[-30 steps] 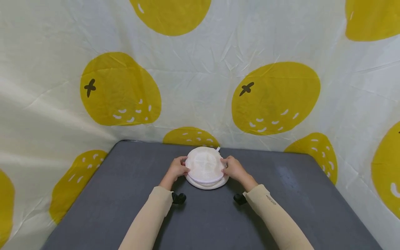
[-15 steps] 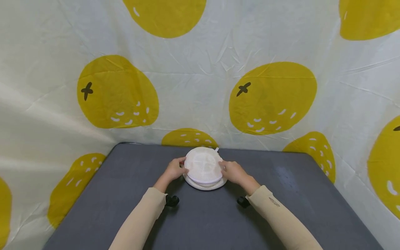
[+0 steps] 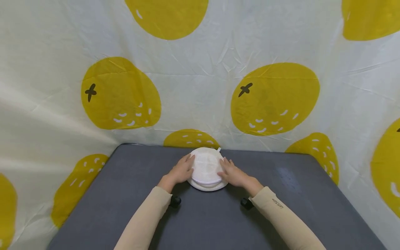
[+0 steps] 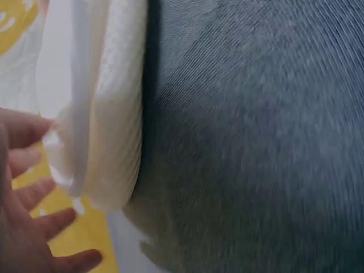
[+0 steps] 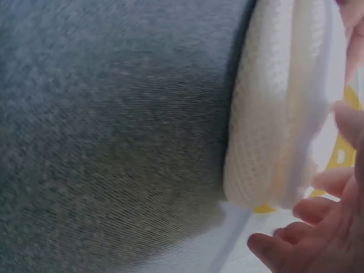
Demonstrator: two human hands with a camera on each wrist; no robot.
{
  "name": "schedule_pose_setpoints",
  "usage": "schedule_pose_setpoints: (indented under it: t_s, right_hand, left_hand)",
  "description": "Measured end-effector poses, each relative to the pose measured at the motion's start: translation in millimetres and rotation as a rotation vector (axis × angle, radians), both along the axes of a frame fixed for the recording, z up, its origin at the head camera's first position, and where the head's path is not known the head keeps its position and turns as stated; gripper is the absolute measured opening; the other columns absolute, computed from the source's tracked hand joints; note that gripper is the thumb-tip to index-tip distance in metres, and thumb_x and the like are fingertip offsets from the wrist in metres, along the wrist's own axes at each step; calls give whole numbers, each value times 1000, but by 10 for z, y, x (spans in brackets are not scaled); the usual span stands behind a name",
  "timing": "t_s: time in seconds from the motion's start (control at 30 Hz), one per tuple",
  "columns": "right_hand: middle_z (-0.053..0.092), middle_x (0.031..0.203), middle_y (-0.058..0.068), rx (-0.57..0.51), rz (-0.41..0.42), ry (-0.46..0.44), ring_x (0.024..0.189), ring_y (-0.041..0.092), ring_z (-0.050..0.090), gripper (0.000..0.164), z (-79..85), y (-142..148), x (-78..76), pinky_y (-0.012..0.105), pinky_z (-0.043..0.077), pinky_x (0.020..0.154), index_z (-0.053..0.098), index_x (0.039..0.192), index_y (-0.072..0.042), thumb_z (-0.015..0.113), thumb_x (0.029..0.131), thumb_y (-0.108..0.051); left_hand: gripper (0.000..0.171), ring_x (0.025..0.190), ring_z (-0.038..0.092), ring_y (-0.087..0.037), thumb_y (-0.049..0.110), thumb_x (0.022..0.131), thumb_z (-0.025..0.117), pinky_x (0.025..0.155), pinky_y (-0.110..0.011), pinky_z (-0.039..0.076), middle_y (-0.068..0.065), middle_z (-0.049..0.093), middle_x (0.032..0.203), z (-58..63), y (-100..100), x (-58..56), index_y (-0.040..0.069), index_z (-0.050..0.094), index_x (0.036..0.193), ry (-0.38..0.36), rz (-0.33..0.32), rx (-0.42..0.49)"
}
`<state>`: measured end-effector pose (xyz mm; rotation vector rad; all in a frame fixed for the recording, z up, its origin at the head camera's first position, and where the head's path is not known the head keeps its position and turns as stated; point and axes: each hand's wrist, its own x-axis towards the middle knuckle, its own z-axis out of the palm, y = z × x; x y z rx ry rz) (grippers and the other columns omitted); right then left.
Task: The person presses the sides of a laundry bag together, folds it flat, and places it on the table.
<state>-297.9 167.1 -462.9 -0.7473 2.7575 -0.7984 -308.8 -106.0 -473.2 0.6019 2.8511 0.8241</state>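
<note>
A round white mesh bag [image 3: 206, 166], apparently a laundry bag, lies squashed low on the grey table in the head view, with a pale rim band and a small white tab at its back right. My left hand [image 3: 182, 169] is at its left side, fingers spread and thumb at the edge of the top. On the opposite side my right hand [image 3: 233, 173] has its fingers extended over the bag's right edge. Both wrist views show loosely spread fingers beside the layered mesh wall [image 4: 116, 114], not curled round it. Whether every fingertip touches is unclear.
The dark grey table [image 3: 206, 222] reaches back to a pale curtain [image 3: 193, 93] printed with yellow fruit, close behind the bag. Black wrist devices [image 3: 175, 201] sit under both cuffs.
Both hands have let go of the bag's sides; their fingers have straightened and moved up over its edges. The bag stays in about the same place.
</note>
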Motion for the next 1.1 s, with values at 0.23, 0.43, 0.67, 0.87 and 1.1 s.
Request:
schedule_pose_setpoints:
  t_s: [0.23, 0.43, 0.67, 0.87, 1.1]
  right_hand:
    - [8, 161, 39, 34, 75, 114, 146, 61, 3, 78, -99, -39, -17, 67, 14, 117, 17, 156, 15, 56, 107, -30]
    - [14, 162, 36, 115, 112, 166, 149, 56, 5, 80, -90, -122, -42, 66, 17, 117, 20, 156, 15, 57, 106, -35]
    - [12, 164, 34, 196, 96, 123, 150, 54, 6, 82, -83, -186, -76, 64, 20, 117, 19, 157, 14, 56, 106, -40]
    - [6, 167, 29, 284, 91, 87, 153, 48, 4, 88, -98, -234, -100, 61, 23, 118, 14, 159, 10, 55, 105, -45]
    - [-5, 169, 22, 357, 71, 15, 154, 42, -6, 95, -241, -218, -175, 64, 22, 117, 4, 163, 1, 55, 103, -53]
  left_hand:
    - [67, 155, 3, -40, 44, 109, 46, 114, -74, 13, -12, 9, 171, -37, 112, -40, 15, 24, 165, 23, -84, -145]
    - [87, 156, -3, -35, 60, 100, 53, 115, -73, 10, -8, 6, 172, -32, 173, -81, 16, 17, 166, 14, -117, -232]
    - [94, 156, -5, -34, 63, 98, 55, 116, -71, 9, -7, 1, 172, -49, 211, -85, 16, 12, 167, -6, -113, -303]
    - [96, 156, -5, -33, 63, 98, 55, 117, -70, 10, -8, -3, 172, -79, 227, -58, 14, 9, 167, 4, -99, -368]
    - [96, 156, -4, -35, 61, 98, 56, 116, -72, 10, -10, -2, 172, -98, 277, -18, 13, 9, 166, 9, -89, -422]
